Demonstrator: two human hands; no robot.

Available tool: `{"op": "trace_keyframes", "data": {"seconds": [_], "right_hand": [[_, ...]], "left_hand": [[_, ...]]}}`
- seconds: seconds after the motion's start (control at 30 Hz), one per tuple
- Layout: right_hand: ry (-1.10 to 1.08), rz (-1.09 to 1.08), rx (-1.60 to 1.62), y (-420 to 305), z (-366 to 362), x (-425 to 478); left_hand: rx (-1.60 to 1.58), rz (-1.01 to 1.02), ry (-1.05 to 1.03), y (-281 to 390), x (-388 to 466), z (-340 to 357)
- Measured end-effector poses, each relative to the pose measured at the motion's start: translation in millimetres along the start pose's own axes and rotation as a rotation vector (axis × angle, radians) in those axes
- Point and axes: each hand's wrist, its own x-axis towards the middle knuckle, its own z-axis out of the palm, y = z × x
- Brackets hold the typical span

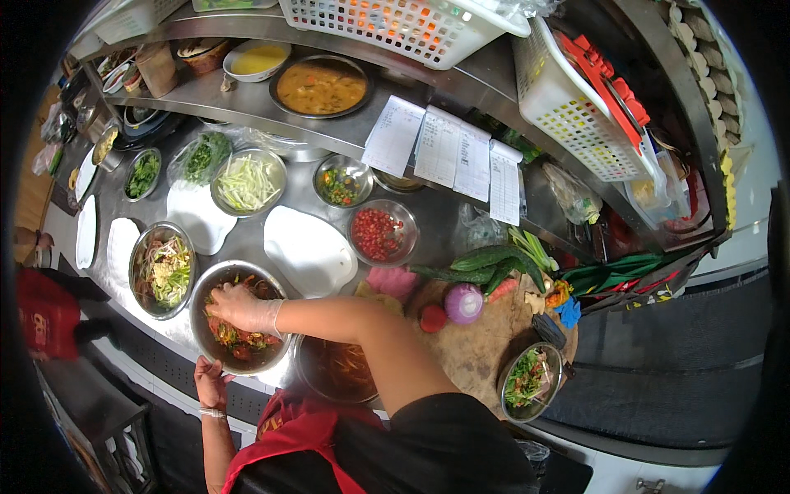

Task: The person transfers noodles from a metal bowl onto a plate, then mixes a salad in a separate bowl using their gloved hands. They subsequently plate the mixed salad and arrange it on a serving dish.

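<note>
My left hand (211, 378) grips the near rim of a steel mixing bowl (282, 279) at the counter's front edge. Inside lies a reddish, sauced food mix (242, 344) with green bits. My right hand (241, 307), in a clear plastic glove, reaches down into this mix. Its fingertips are sunk in the food, so their grip is hidden. Left of the bowl stands a steel bowl of shredded vegetables topped with minced garlic (163, 278). Partly under my right forearm is another steel bowl with dark red liquid and strips (342, 367).
White plates (308, 247) lie behind the bowls, near bowls of chopped red chili (376, 234) and shredded scallion (250, 182). A round wooden chopping board (469, 364) holds cucumbers (494, 265) and a red onion (463, 303). An overhead steel shelf (247, 102) carries papers (441, 151). Another person (49, 315) stands left.
</note>
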Motion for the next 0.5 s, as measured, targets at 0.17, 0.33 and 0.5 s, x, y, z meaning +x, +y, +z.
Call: {"op": "trace_keyframes", "data": {"seconds": [0.17,0.33,0.5], "right_hand": [[-0.195,-0.002,-0.083,-19.6,3.5,-25.3],[-0.394,0.437,0.323,14.1,-3.3,1.2],[-0.536,0.126,0.344,3.8,27.6,25.2]], "left_hand": [[-0.016,-0.007,-0.023,-0.9,2.1,-5.2],[0.037,-0.023,0.004,6.5,-2.8,3.0],[0.012,-0.001,0.07,15.6,1.2,15.0]]}}
